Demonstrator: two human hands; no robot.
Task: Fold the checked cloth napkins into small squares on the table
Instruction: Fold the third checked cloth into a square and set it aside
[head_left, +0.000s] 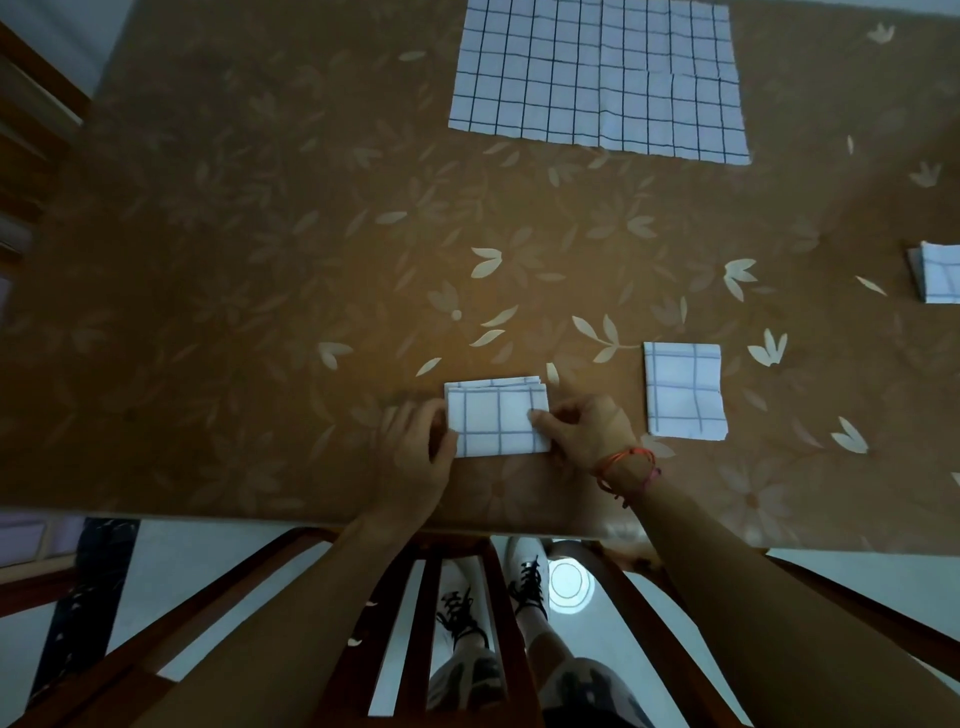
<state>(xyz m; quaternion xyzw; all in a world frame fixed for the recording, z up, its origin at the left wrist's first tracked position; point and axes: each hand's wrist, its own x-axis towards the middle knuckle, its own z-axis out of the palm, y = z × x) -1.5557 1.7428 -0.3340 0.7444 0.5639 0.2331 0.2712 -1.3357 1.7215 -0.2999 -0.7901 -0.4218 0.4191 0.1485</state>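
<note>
a folded checked napkin (496, 420) lies near the front edge of the table (234, 270), which is covered in a brown cloth with pale leaf shapes. its layered edges show along the far side. the left hand (415, 457) presses on the napkin's left edge, thumb on the near left corner and fingers curled against the side. the right hand (582, 426) holds the right edge, thumb on top of the cloth and fingers bent beside it; a red thread bracelet (626, 465) circles that wrist. just to the right, apart from both hands, sits a finished folded square napkin (683, 389). another folded napkin (937, 273) is cut off by the right border. at the far side an unfolded checked napkin (597, 78) lies flat. under the table edge are wooden chair slats (431, 613) and two laced shoes (527, 577).
</note>
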